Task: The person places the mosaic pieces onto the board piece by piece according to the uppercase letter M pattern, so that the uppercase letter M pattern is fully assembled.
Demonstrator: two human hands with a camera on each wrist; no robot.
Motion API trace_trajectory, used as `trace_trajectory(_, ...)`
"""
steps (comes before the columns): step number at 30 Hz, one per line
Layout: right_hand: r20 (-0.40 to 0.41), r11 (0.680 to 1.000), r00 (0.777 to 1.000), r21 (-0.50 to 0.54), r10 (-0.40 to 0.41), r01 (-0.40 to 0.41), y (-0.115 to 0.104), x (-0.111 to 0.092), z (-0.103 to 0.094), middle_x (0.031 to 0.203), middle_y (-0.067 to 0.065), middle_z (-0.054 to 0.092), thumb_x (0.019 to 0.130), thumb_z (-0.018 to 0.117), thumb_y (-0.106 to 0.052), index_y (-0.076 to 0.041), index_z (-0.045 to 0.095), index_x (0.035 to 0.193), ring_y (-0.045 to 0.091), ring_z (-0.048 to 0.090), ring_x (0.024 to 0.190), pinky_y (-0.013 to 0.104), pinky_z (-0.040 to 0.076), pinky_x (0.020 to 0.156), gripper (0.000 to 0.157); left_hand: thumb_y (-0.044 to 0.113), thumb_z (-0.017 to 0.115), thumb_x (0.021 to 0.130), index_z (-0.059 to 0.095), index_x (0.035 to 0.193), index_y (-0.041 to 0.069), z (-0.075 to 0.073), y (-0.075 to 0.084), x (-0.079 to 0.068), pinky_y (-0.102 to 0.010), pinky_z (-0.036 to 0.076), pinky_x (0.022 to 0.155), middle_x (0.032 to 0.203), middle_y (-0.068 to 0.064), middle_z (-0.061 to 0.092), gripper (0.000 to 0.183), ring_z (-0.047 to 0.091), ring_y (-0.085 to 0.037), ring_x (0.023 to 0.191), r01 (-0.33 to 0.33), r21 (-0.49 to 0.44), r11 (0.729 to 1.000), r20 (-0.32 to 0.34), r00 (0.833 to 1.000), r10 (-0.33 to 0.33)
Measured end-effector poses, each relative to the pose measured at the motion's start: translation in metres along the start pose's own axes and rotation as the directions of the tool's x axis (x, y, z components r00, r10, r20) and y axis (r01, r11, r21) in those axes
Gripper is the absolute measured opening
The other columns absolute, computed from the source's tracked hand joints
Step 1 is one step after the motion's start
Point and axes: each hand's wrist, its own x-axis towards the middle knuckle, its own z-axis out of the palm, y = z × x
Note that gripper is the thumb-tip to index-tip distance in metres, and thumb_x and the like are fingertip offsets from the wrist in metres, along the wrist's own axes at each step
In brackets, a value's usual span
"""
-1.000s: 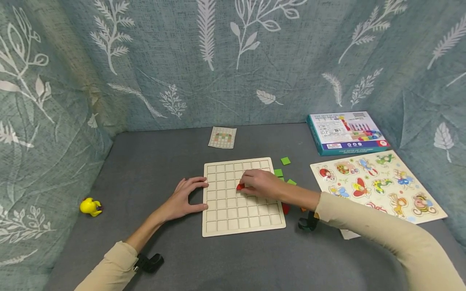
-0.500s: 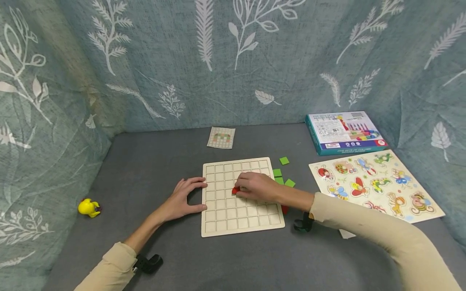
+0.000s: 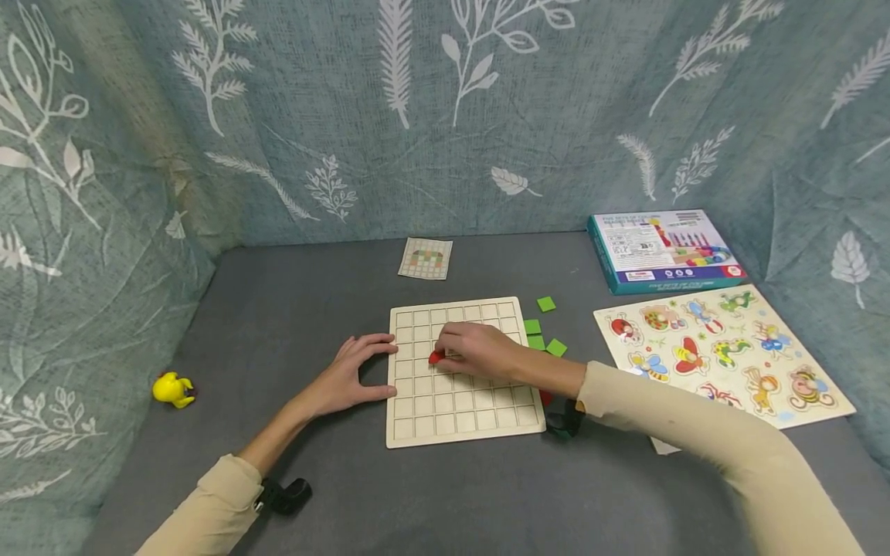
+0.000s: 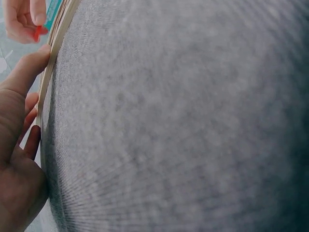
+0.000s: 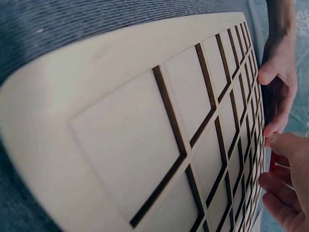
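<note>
A pale wooden board [image 3: 466, 421] with a grid of square recesses lies on the grey table. My right hand [image 3: 480, 351] is over its middle, pinching a small red tile [image 3: 436, 358] between thumb and fingers. The left wrist view shows the red tile [image 4: 37, 33] edge-on at the fingertips, and part of the tile is covered by the fingers. My left hand [image 3: 348, 378] rests at the board's left edge, thumb and fingers spread apart with their tips against the rim. In the right wrist view the nearer recesses of the board [image 5: 125, 145] hold no tiles.
Several green tiles [image 3: 556, 347] lie right of the board, with a red piece [image 3: 546, 397] partly behind my right wrist. A patterned grid card [image 3: 426, 259] lies behind. At right are a box [image 3: 664, 251] and an insect picture board [image 3: 723, 355]. A yellow toy duck [image 3: 170, 389] sits left.
My right hand has moved left across the board, carrying the red tile from near the middle toward the left columns. My left hand stays at the board's edge.
</note>
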Motion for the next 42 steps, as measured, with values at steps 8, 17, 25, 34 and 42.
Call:
trace_trajectory(8,-0.008,1.0,1.0,0.002,-0.006,0.006,-0.001,0.003,0.001,0.092,-0.002,0.065,0.09,0.07,-0.023,-0.012,0.069,0.094,0.007,0.06,0.077,0.022,0.051,0.069,0.012,0.028,0.079,0.08,0.054,0.134,0.01,0.0,-0.001,0.0,-0.066,0.007,0.113,0.146,-0.015,0.043,0.063,0.035,-0.037,0.137,-0.018,-0.008,1.0,-0.004,1.0,0.018)
trace_trajectory(17,-0.031,0.999,1.0,-0.043,-0.002,0.001,-0.001,0.006,0.002,0.09,-0.002,0.065,0.088,0.072,-0.023,-0.013,0.069,0.092,0.006,0.06,0.076,0.021,0.051,0.067,0.011,0.029,0.079,0.081,0.054,0.135,0.01,0.0,-0.001,-0.001,-0.066,0.008,0.113,0.147,-0.015,0.043,0.062,0.036,-0.037,0.137,-0.009,0.007,1.0,-0.002,1.0,0.009)
trace_trajectory(25,-0.025,0.997,0.999,-0.069,0.025,-0.026,-0.001,0.01,0.007,0.09,-0.003,0.065,0.088,0.072,-0.025,-0.013,0.07,0.095,0.007,0.062,0.076,0.022,0.052,0.067,0.014,0.028,0.079,0.081,0.055,0.134,0.01,0.001,-0.001,-0.002,-0.066,0.009,0.113,0.146,-0.014,0.044,0.062,0.036,-0.037,0.137,-0.013,-0.003,1.0,-0.008,1.0,0.013)
trace_trajectory(34,-0.027,0.996,0.999,-0.088,0.025,-0.027,-0.003,0.013,0.009,0.09,-0.003,0.066,0.088,0.073,-0.026,-0.014,0.071,0.096,0.007,0.062,0.076,0.023,0.052,0.067,0.015,0.029,0.079,0.08,0.055,0.134,0.01,0.001,-0.002,-0.003,-0.066,0.009,0.113,0.146,-0.013,0.044,0.062,0.036,-0.036,0.137,-0.028,-0.016,0.999,-0.01,1.0,0.027)
trace_trajectory(42,-0.009,0.994,0.999,-0.102,0.037,-0.038,-0.001,0.015,0.015,0.091,-0.004,0.066,0.088,0.072,-0.028,-0.015,0.071,0.098,0.006,0.062,0.077,0.023,0.051,0.066,0.016,0.03,0.08,0.079,0.055,0.135,0.011,0.001,-0.003,-0.003,-0.066,0.008,0.113,0.146,-0.012,0.044,0.064,0.037,-0.034,0.137,-0.018,-0.011,1.0,-0.01,1.0,0.018)
